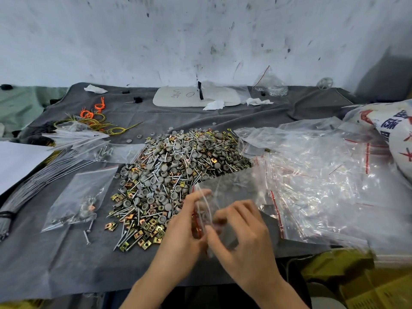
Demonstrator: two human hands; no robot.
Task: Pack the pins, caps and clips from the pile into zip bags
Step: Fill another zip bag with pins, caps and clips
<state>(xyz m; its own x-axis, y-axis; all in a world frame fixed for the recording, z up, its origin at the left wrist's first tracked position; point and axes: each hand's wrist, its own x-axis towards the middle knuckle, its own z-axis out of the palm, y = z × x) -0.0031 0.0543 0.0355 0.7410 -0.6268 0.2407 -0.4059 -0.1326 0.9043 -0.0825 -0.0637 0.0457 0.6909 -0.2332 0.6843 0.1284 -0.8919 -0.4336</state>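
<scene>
Near the front edge of the grey cloth-covered tabletop [66, 259], the left hand [187, 221] and the right hand [240, 228] both pinch the red-striped mouth of a clear plastic zip bag [231, 190], whose body stretches away to the right. Just left of and beyond that mouth lies the pile of grey round caps, silver pins and brass square clips [174, 166], so the left hand looks the nearer one for picking parts.

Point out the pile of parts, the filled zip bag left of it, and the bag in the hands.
pile of parts [176, 175]: head view, middle of heap.
filled zip bag [79, 197]: head view, clear middle panel.
held zip bag [225, 189]: head view, upper clear panel.
</scene>
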